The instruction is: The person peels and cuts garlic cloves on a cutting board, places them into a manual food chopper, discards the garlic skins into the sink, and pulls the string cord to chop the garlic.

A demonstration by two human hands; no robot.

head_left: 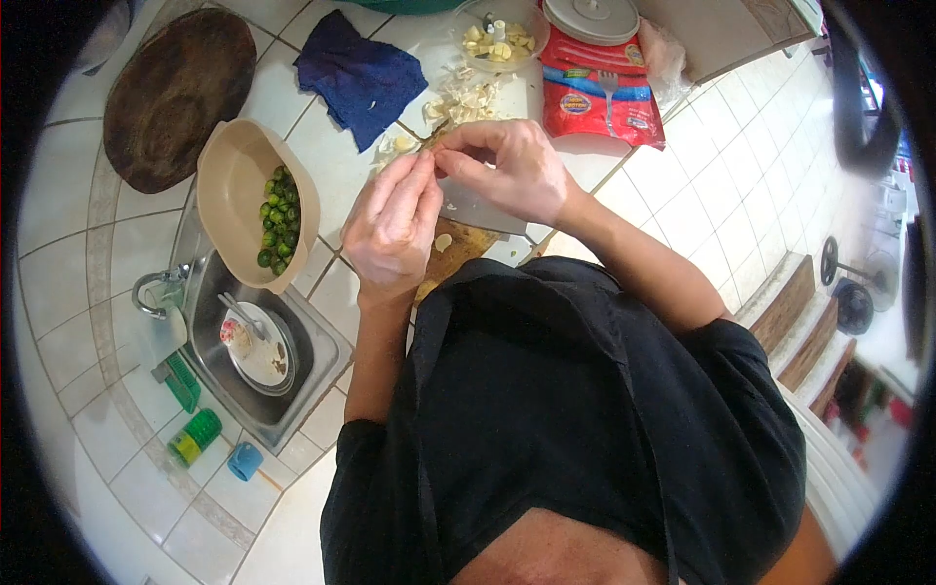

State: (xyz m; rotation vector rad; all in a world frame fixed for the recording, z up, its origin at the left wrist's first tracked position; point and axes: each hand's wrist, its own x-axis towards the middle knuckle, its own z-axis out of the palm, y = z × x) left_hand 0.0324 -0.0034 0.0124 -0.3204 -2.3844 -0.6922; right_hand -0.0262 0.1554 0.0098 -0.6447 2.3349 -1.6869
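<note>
My left hand [392,222] and my right hand [519,174] meet fingertip to fingertip over the counter, both in a pinch. Whatever small thing lies between the fingers is too hidden to name. Just beyond them is a scatter of pale garlic skins [466,100]. A clear bowl [531,60] behind the skins holds peeled garlic cloves [499,41] around a central post. Below my hands, a wooden board [456,261] shows in part, with a pale bit on it. A greyish flat surface [483,213] lies beneath my right hand, mostly covered.
Left of my hands stands a beige dish [216,210] with Brussels sprouts [280,219], beside the steel sink [322,375] holding a dirty plate [255,366]. A blue cloth [359,76], a dark oval board [178,97] and a red packet [595,93] with a fork [608,93] lie farther back.
</note>
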